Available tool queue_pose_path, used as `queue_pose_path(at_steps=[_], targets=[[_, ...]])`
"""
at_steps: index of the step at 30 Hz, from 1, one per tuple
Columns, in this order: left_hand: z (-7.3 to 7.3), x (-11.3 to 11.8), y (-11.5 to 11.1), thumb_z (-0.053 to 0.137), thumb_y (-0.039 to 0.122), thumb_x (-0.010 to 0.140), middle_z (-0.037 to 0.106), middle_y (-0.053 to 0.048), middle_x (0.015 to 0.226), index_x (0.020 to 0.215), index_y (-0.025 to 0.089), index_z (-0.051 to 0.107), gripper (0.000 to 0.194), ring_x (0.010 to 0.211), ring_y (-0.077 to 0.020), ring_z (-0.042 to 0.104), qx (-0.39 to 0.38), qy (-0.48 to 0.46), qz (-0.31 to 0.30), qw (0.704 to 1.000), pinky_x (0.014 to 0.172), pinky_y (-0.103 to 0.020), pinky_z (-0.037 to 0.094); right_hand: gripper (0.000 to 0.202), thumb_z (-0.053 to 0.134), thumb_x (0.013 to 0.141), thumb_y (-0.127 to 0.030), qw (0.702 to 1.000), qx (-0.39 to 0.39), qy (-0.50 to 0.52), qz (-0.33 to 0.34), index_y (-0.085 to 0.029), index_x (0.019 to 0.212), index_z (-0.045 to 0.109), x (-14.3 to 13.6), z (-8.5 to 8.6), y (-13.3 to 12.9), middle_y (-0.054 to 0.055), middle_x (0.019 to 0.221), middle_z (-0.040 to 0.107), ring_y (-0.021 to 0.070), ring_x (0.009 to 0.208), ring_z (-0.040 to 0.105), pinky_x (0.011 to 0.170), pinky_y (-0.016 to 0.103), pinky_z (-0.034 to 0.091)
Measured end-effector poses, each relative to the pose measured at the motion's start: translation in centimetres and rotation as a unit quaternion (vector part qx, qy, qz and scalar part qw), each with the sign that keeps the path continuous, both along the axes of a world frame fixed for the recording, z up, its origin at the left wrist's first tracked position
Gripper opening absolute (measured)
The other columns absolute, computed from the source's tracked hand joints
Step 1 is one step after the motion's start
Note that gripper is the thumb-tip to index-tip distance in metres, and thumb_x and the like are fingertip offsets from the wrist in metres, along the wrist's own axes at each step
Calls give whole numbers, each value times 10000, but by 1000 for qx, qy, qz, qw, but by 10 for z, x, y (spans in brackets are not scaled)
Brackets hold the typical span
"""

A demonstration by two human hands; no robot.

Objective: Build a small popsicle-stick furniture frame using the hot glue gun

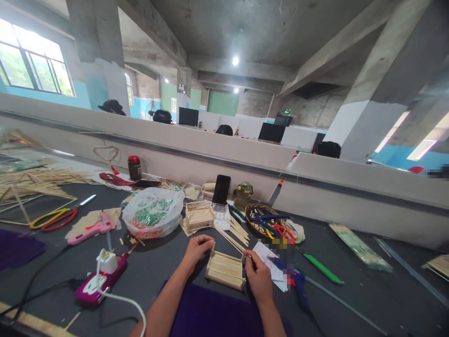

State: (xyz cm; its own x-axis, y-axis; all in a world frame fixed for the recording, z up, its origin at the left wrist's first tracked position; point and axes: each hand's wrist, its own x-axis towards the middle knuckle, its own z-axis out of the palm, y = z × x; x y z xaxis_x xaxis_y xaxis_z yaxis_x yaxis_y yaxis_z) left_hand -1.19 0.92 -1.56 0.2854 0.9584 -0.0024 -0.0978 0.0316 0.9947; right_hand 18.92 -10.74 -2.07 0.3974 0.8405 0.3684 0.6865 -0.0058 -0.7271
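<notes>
A small tray-like frame built of wooden sticks [225, 268] is held between my hands above the dark table, its slatted floor facing me. My left hand [199, 250] pinches its upper left corner post with thumb and forefinger. At the upper right corner my right hand [257, 274] grips it with fingers curled. Beneath the frame lies a dark purple cloth [213, 311]. Just beyond it stands a similar wooden stick structure [199, 216], with loose sticks [238, 231] beside it. A blue glue gun [298, 283] and a white paper [268, 262] lie right of my right hand.
Leftward are a plastic bag of green wrappers [153, 213], a pink glue gun [93, 228], yellow-red scissors [58, 218] and a purple power strip [101, 281] with a white cable. A wicker basket of tools [261, 220], a phone [221, 189] and a green knife [322, 268] sit beyond.
</notes>
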Motion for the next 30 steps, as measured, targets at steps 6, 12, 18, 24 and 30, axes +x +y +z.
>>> queue_pose_path(at_steps=[6,12,18,24,30], targets=[[0,0,0,756,411,592,610,-21,614,710,124,727,312,536,-86,431,1,0,0,1000,508,-196,310,326,403,862,-354,1000,0,4,1,-215,986,670,0,0,0,20,792,697,159,666,626,634,220,457],[0,0,0,752,419,593,607,-21,609,710,121,725,321,531,-87,434,-1,-2,0,1000,502,-196,312,325,397,866,-357,1000,-5,1,-2,-220,989,666,0,-1,0,19,793,695,160,674,628,637,221,457],[0,0,0,755,415,588,614,-18,607,712,128,727,315,528,-88,443,-1,1,3,1000,505,-198,318,320,399,862,-347,1000,-3,-6,-3,-224,982,669,0,-1,0,17,794,695,158,669,627,633,220,455],[-1,0,1,754,420,584,614,-22,606,708,127,729,319,528,-87,442,-4,0,2,1000,501,-197,319,319,405,860,-352,1000,-7,6,-3,-219,978,670,-1,1,0,20,801,701,161,665,633,649,229,461],[-2,0,2,753,430,583,623,-33,626,703,128,729,326,534,-93,448,3,5,0,1000,503,-203,320,326,402,863,-354,1000,4,6,3,-216,985,670,0,0,0,28,829,707,166,696,646,662,230,469]])
